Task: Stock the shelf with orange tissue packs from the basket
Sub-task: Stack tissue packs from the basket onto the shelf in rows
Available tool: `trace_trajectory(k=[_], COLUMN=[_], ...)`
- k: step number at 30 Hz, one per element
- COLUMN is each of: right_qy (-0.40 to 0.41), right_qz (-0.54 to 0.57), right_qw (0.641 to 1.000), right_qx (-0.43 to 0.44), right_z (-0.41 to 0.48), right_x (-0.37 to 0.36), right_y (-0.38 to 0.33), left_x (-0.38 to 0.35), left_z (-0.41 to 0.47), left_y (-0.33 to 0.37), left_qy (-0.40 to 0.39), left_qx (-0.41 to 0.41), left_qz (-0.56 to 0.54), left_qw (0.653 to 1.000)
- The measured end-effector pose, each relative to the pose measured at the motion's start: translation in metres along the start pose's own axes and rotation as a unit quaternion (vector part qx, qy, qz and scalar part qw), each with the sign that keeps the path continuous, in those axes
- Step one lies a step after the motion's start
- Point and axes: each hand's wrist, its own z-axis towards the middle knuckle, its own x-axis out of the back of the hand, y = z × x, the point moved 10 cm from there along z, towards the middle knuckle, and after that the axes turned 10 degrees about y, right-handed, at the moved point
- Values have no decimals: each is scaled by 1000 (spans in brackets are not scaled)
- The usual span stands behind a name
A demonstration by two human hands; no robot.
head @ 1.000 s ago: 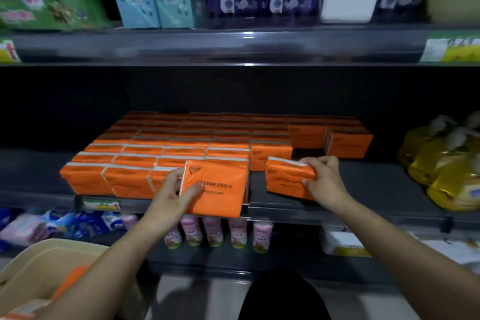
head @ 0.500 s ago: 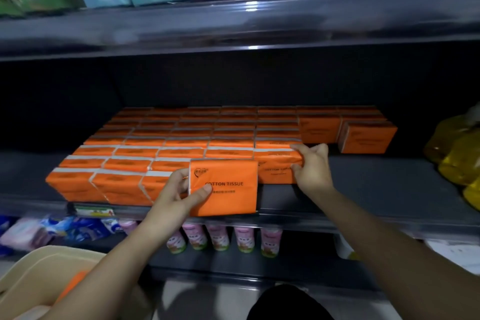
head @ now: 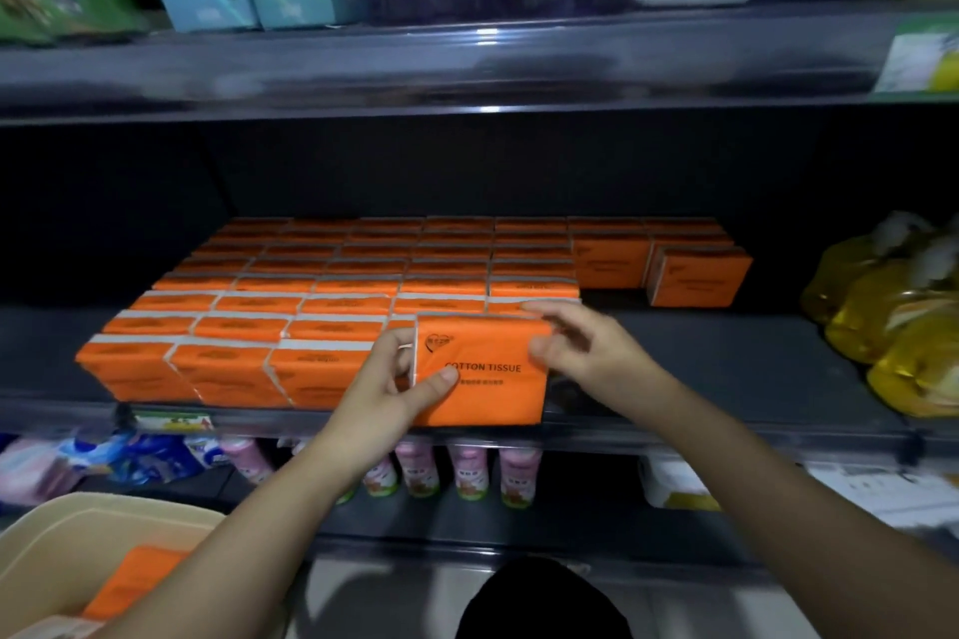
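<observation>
Rows of orange tissue packs (head: 332,296) fill the left and middle of the dark shelf (head: 737,363). My left hand (head: 389,379) grips the left edge of one upright orange pack (head: 493,389) labelled COTTON TISSUE at the shelf's front edge. My right hand (head: 576,348) is blurred, with its fingers reaching onto the top right corner of that pack; its grip is unclear. Two more stacks of orange packs (head: 695,275) stand at the back right. A beige basket (head: 78,550) at the lower left holds another orange pack (head: 135,581).
Yellow bottles (head: 892,322) stand on the right of the same shelf. Boxes and purple packets line the shelf above (head: 467,62). Small pink bottles (head: 467,472) stand on the shelf below. Bare shelf surface lies between the packs and the yellow bottles.
My right hand set its pack down in the front row and let go, then moved left to the pack that my left hand holds. That pack stands closer to the shelf edge.
</observation>
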Motion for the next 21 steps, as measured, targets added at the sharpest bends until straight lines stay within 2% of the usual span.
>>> trace_trajectory(k=[2, 5, 8, 12, 16, 21], right_qy=[-53, -7, 39, 132, 161, 161], right_qz=[-31, -73, -67, -126, -194, -242], right_qw=[998, 997, 995, 982, 968, 957], right_qx=[-20, -27, -56, -54, -16, 19], right_z=[-14, -20, -19, -11, 3, 17], right_x=[-4, 18, 43, 74, 69, 40], right_y=[6, 16, 36, 52, 51, 56], left_x=[-15, -29, -23, -13, -8, -5], left_z=[-4, -7, 0, 6, 14, 21], left_y=[4, 6, 9, 16, 8, 6], left_qy=[-24, -42, -5, 36, 26, 21], left_qx=[-22, -81, -167, -268, -303, -308], left_qz=[29, 140, 281, 415, 507, 530], left_qw=[999, 986, 945, 869, 807, 790])
